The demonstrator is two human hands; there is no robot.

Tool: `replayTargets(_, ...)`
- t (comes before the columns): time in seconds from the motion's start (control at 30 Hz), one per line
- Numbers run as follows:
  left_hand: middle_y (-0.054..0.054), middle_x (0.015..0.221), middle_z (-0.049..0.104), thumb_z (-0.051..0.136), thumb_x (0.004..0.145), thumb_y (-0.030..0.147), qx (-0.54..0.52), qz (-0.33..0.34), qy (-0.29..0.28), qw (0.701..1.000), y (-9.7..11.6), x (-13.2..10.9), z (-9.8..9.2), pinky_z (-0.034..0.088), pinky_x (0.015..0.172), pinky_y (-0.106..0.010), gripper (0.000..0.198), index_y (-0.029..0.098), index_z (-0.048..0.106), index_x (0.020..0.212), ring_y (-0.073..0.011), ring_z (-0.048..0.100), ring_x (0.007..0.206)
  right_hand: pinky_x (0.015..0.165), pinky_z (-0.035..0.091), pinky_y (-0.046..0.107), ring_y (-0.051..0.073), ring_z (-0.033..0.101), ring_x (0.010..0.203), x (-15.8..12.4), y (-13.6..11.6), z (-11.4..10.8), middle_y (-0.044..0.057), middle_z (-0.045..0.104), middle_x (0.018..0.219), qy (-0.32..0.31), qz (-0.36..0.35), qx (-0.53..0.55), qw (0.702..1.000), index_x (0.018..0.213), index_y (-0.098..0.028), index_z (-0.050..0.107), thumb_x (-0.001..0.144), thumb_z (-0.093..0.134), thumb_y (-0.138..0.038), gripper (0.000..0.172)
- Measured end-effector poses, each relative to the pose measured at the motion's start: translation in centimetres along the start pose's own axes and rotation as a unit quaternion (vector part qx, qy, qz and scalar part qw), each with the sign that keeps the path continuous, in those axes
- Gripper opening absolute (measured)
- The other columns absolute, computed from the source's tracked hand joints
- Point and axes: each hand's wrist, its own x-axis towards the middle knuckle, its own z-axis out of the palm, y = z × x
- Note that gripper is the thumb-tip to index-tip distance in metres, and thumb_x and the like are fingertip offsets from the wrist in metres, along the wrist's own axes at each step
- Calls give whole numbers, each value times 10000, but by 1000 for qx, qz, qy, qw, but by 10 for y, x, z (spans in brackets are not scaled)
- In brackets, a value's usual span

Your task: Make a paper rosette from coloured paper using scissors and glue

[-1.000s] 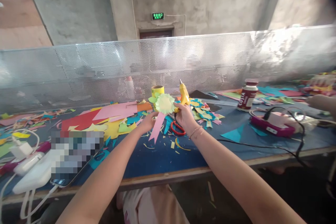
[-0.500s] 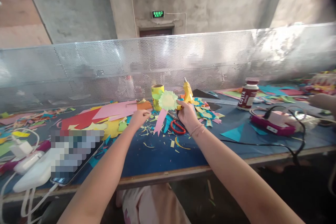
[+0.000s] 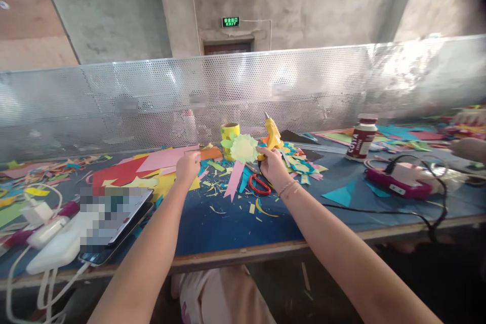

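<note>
My right hand [image 3: 272, 163] pinches the right edge of a pale green paper flower [image 3: 244, 149]. A pink paper strip [image 3: 234, 180] hangs below the flower, and a light green leaf-like piece shows at its left. Just behind this hand a yellow hot glue gun [image 3: 272, 134] points its nozzle up; its lower part is hidden. Red-handled scissors [image 3: 259, 185] lie below the hand. My left hand [image 3: 188, 167] is closed above the yellow and pink paper; whatever its fingers hold cannot be made out. A yellow tape roll [image 3: 230, 134] stands behind the flower.
Pink paper [image 3: 163, 158] and red paper [image 3: 120, 173] lie at left, with scraps scattered around. A phone [image 3: 117, 223] and white power bank [image 3: 63, 248] sit front left. At right stand a Costa bottle [image 3: 362, 137] and a purple power strip [image 3: 398, 184] with cables. A perforated metal screen [image 3: 152, 101] runs behind.
My left hand has moved left, away from the flower, and its fingers have curled in more. The right hand still holds the paper flower in nearly the same place.
</note>
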Motion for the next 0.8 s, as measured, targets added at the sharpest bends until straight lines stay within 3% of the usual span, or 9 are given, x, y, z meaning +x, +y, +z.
replayTargets(0.07,-129,1162,626,573,764,212,-26,31,7,999,2,-1,1,393,922,-339,436,214,599,1198,-269,552,1103,541,513,189,90,603,589,0,0,0,-82,589,638,-14,-3,-5,1000,761,-228,465,496,733,-134,388)
replayTargets(0.2,-100,853,683,505,830,366,-40,-2,-26,999,7,-4,4,432,794,-329,257,204,695,891,-253,616,899,503,480,174,74,571,546,-1,1,0,-92,570,624,-18,-9,-25,999,782,-233,469,495,731,-136,401)
replayTargets(0.37,-56,841,667,554,783,256,-101,81,-21,991,14,-8,3,417,778,-280,136,215,671,839,-196,598,866,521,490,187,83,578,554,-4,1,3,-84,593,640,-23,-1,-27,999,800,-239,476,478,727,-135,421)
replayTargets(0.47,-46,636,603,498,829,373,-131,44,-25,990,18,-10,1,414,715,-289,293,193,614,629,-194,590,729,534,499,186,87,591,575,-6,0,4,-82,603,649,-29,0,-28,999,811,-244,474,474,724,-128,435)
replayTargets(0.53,-37,592,580,480,838,413,-209,30,-52,976,22,-12,0,420,700,-287,332,183,602,632,-185,586,688,527,502,190,92,597,578,-6,0,5,-84,602,647,-24,3,-31,999,817,-249,474,477,723,-131,437)
replayTargets(0.6,-36,665,620,524,817,424,-352,8,-115,929,29,-15,2,442,704,-280,274,172,622,772,-167,599,692,525,511,204,100,603,573,-7,0,6,-85,605,648,-22,12,-34,999,820,-251,472,476,722,-130,442)
replayTargets(0.7,-60,817,659,618,758,463,-541,-46,-236,806,42,-20,11,484,718,-301,367,164,574,967,-151,625,715,551,528,217,108,618,585,-7,0,7,-80,615,657,-30,18,-35,999,819,-249,465,475,716,-117,446)
replayTargets(0.73,-58,832,659,661,730,450,-569,-59,-259,778,46,-23,14,492,716,-308,405,168,549,999,-146,628,709,556,530,216,109,622,588,-7,0,7,-79,616,657,-32,17,-37,999,818,-248,462,480,712,-115,441)
replayTargets(0.8,-38,813,651,728,683,393,-596,-73,-272,752,54,-28,19,504,697,-313,472,177,506,1039,-136,626,665,558,531,215,112,627,592,-7,0,7,-74,619,660,-36,14,-41,998,820,-247,459,493,705,-113,431)
